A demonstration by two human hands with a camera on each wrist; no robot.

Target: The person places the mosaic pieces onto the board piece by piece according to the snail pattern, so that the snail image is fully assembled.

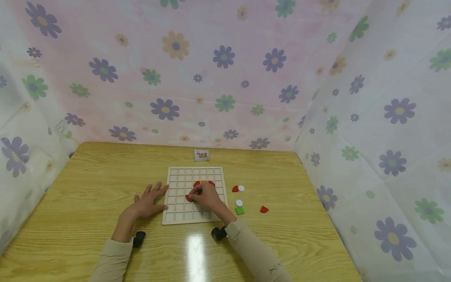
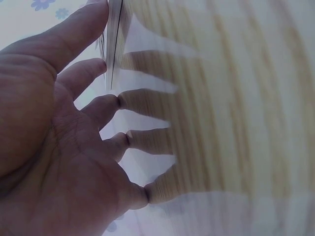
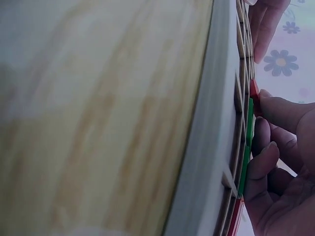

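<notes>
Right hand [image 1: 208, 196] apparently pinches red piece [image 1: 188, 198] on board [image 1: 176, 216]; left hand [image 1: 146, 204], fingers spread, rests at nine-o'clock edge.

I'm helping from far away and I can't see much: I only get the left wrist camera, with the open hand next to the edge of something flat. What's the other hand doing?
Observer: The right hand pinches a red piece on the grid board.
Operator: Ooh! Is anything lying to the right of the board?
Observer: Yes, two white discs, two loose red pieces and a green square lie there.
Operator: And what about past the board's far side?
Observer: A small picture card lies just beyond the far edge.
</notes>
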